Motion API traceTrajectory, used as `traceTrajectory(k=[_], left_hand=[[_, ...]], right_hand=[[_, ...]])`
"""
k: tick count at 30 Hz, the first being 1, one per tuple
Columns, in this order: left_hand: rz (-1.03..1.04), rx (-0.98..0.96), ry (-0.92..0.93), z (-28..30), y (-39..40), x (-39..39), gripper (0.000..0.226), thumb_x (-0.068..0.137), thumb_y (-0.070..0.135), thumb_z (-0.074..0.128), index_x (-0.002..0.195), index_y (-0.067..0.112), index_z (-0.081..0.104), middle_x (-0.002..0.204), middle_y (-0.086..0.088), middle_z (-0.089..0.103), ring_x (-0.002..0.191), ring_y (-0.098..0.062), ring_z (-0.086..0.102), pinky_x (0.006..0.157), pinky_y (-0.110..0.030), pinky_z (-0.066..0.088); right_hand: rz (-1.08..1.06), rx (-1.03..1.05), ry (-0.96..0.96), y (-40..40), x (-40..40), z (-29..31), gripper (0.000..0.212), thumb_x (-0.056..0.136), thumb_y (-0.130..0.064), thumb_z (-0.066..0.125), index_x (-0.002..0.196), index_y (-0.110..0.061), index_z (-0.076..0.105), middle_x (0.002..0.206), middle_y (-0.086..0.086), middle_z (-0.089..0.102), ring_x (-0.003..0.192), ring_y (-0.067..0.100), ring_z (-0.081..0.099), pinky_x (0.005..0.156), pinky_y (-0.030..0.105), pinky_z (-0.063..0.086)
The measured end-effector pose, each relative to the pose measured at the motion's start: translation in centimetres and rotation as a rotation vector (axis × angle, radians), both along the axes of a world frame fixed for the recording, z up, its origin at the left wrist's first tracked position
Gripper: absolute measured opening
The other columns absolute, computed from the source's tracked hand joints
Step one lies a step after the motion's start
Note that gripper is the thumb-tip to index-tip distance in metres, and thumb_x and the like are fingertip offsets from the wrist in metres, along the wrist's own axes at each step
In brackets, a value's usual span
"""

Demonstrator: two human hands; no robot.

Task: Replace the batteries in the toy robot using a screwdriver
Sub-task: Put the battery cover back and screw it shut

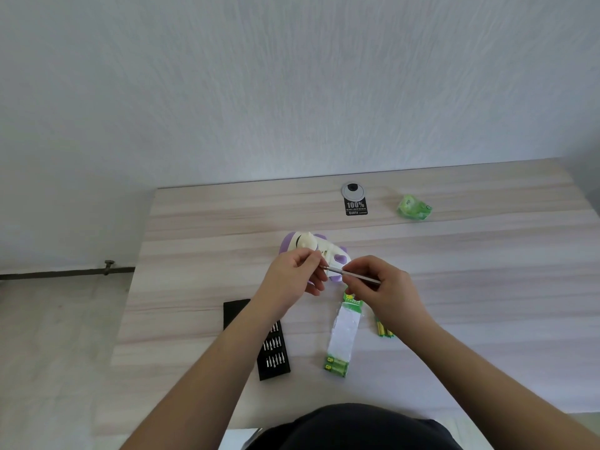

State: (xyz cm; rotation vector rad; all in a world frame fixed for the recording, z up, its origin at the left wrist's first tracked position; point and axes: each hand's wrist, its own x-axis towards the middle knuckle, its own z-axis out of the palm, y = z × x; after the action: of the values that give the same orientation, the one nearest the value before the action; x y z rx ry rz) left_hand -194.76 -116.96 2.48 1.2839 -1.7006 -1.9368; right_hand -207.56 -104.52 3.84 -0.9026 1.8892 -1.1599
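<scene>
At 6 o'clock, nearest the camera, a black bit case (273, 349) is lying open on the wooden table (470, 287) with small silver bits in rows. Just to its right a GP battery pack (341, 339) is lying lengthwise, 2 green batteries showing at its near end. Loose yellow-green batteries (384, 331) are peeking out at 4 o'clock under the right forearm. Farther in, the right hand (381, 287) is gripping a slim silver screwdriver (352, 275), its tip pointing toward 9 o'clock. The left hand (293, 276) is pinching at that tip with curled fingers. Behind both hands the purple-and-white toy robot (311, 250) is lying on the table. At 1 o'clock a crumpled green wrapper (414, 207) is sitting well apart, near a round cable grommet (353, 190).
</scene>
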Motion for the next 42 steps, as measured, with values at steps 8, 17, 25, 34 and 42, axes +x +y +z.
traceTrajectory(k=[8, 17, 25, 34, 42], left_hand=[[0.052, 0.01, 0.009, -0.8, -0.7, 0.0, 0.032, 0.101, 0.018, 0.046, 0.081, 0.003, 0.065, 0.067, -0.009, 0.065, 0.057, -0.021, 0.059, 0.05, -0.024, 0.049], [0.126, -0.661, -0.011, -3.3, -3.0, 1.1, 0.019, 0.092, 0.037, 0.058, 0.108, 0.027, 0.055, 0.103, 0.006, 0.06, 0.092, -0.007, 0.058, 0.075, -0.014, 0.045], [-0.149, -0.681, -0.109, -6.2, -4.2, 0.0, 0.082, 0.064, 0.037, 0.087, 0.134, 0.03, 0.044, 0.125, 0.021, 0.047, 0.115, -0.001, 0.044, 0.104, -0.029, 0.036], [-0.198, -0.734, -0.157, -8.0, -4.7, -1.8, 0.07, 0.062, 0.039, 0.085, 0.118, 0.027, 0.046, 0.11, 0.02, 0.063, 0.101, 0.009, 0.044, 0.113, -0.048, 0.021], [-0.175, -0.807, -0.124, -8.4, -4.8, -1.6, 0.064, 0.059, 0.031, 0.088, 0.11, 0.016, 0.052, 0.104, 0.019, 0.06, 0.086, 0.008, 0.037, 0.101, -0.051, 0.037]], right_hand=[[-0.014, 0.006, 0.005, -0.3, 0.0, -0.2, 0.007, 0.086, -0.012, 0.069, 0.092, -0.016, 0.069, 0.073, -0.004, 0.072, 0.062, 0.0, 0.067, 0.059, 0.007, 0.046], [-0.03, 0.044, 0.156, -1.2, -1.5, -1.3, 0.007, 0.087, -0.019, 0.068, 0.086, -0.026, 0.068, 0.073, -0.008, 0.071, 0.069, 0.009, 0.069, 0.068, 0.026, 0.056], [-0.014, 0.105, 0.293, -2.8, -2.2, -2.4, 0.002, 0.086, -0.021, 0.067, 0.084, -0.022, 0.067, 0.072, -0.013, 0.067, 0.068, 0.001, 0.061, 0.061, 0.017, 0.046], [0.069, 0.135, 0.411, -4.1, -2.7, -3.5, 0.009, 0.089, -0.03, 0.066, 0.09, -0.021, 0.064, 0.091, -0.011, 0.073, 0.093, 0.004, 0.067, 0.078, 0.027, 0.053], [0.079, 0.193, 0.418, -4.9, -2.8, -4.2, 0.011, 0.088, -0.028, 0.065, 0.089, -0.018, 0.062, 0.082, -0.004, 0.073, 0.078, 0.017, 0.066, 0.068, 0.033, 0.053]])
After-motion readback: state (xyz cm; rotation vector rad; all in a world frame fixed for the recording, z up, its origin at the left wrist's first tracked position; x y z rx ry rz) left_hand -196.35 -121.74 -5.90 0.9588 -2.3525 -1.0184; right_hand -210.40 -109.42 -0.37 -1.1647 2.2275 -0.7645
